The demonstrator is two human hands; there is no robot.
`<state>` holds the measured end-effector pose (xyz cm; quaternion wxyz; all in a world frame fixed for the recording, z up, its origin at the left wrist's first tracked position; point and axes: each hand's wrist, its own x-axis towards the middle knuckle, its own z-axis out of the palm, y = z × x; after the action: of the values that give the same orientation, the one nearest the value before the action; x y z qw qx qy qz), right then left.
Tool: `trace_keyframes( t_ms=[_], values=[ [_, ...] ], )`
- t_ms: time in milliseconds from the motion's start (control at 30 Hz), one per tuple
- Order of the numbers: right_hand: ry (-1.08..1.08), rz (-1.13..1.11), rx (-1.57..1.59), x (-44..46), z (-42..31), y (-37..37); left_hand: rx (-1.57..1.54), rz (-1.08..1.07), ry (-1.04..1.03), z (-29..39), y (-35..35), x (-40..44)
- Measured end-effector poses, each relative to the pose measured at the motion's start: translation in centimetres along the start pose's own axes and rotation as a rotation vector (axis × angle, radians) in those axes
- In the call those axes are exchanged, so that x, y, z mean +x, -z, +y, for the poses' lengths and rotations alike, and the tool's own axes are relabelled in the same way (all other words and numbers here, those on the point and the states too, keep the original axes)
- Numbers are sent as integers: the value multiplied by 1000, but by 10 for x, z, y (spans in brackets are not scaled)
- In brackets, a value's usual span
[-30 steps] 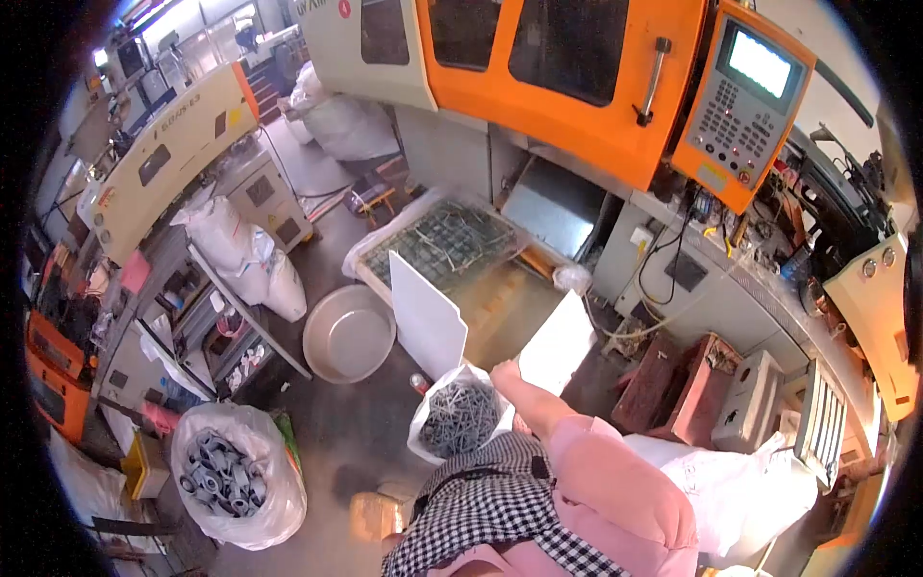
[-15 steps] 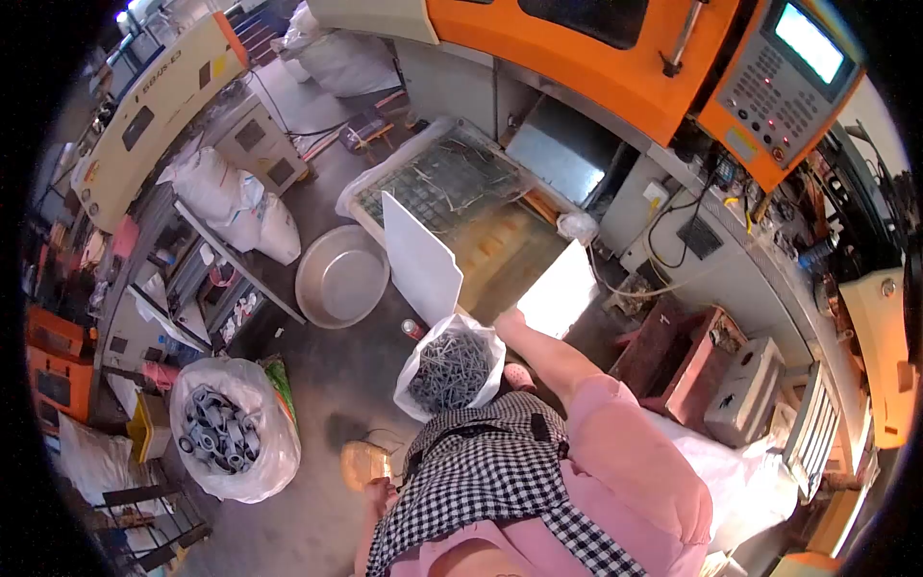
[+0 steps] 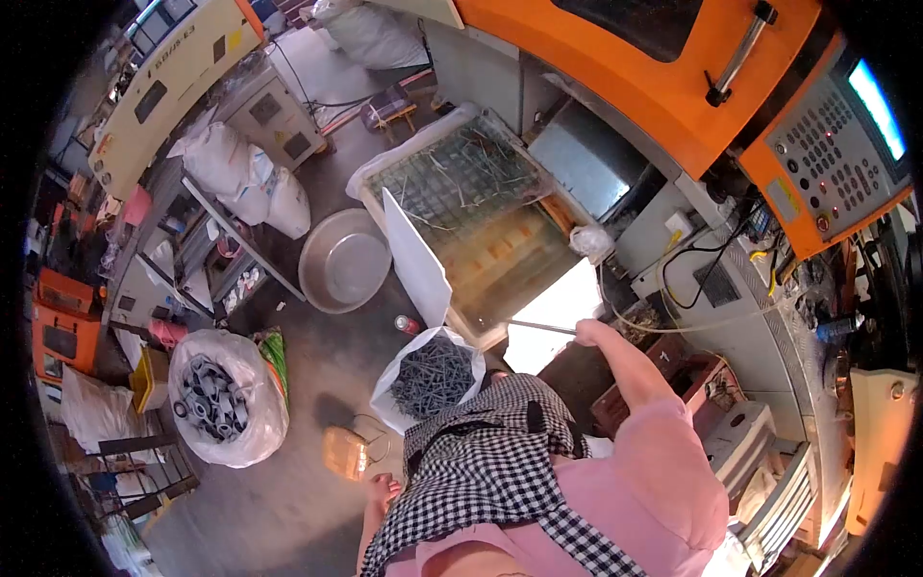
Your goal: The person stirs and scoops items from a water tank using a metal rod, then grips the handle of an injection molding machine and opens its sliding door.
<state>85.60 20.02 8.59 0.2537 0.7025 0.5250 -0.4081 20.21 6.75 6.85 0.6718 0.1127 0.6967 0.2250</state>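
Observation:
My right hand (image 3: 588, 332) is closed round the end of a thin metal rod (image 3: 543, 327). The rod points left over a bright white panel (image 3: 553, 308) to the near corner of a water tank (image 3: 495, 250). Whatever is at its far tip I cannot make out. My left hand (image 3: 383, 489) hangs low by the checked apron (image 3: 490, 452), its fingers loosely bent and apart, holding nothing visible. Near it on the floor is an amber container (image 3: 346, 452) with a wire handle. A white sack of grey stick-like parts (image 3: 433, 380) stands in front of me.
A second white panel (image 3: 415, 264) leans at the tank's left side. A metal basin (image 3: 346, 262), a red can (image 3: 407, 324) and a bag of grey ring-like parts (image 3: 213, 399) are on the floor. Right stand reddish crates (image 3: 687, 370); an orange machine (image 3: 615, 58) rises behind.
My right hand has moved from the tank's near corner to the right and back, and the rod now shows in it. The view has shifted; the amber container appears farther from my left hand.

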Motion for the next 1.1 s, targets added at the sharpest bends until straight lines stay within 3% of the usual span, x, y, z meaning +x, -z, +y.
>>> trace_keyframes(
  t_ms=[67,133,267,400,500,633,833,900,1033,1100],
  values=[
    [67,-16,-29,-36,25,-11,-14,-35,3,-14,-3,7],
    [-10,244,512,-65,41,-32,240,135,27,-6,-30,-8],
    [-48,251,638,-74,60,-79,136,5,-45,-11,-33,-11],
    [-40,284,571,-75,54,-100,566,-12,-200,44,-82,-47],
    [-170,402,747,-79,45,-92,302,38,-9,48,-89,-30],
    [-161,548,864,-72,48,-71,233,57,-109,58,-109,-45],
    [-262,700,920,-27,72,-41,591,117,-110,64,-125,-60],
    [-251,682,883,-12,76,-30,932,167,-121,80,-144,-84],
    [-239,588,702,-21,60,-9,666,91,-137,69,-129,-76],
    [-201,531,682,-5,59,-21,499,18,-90,37,-86,-32]
  ],
)
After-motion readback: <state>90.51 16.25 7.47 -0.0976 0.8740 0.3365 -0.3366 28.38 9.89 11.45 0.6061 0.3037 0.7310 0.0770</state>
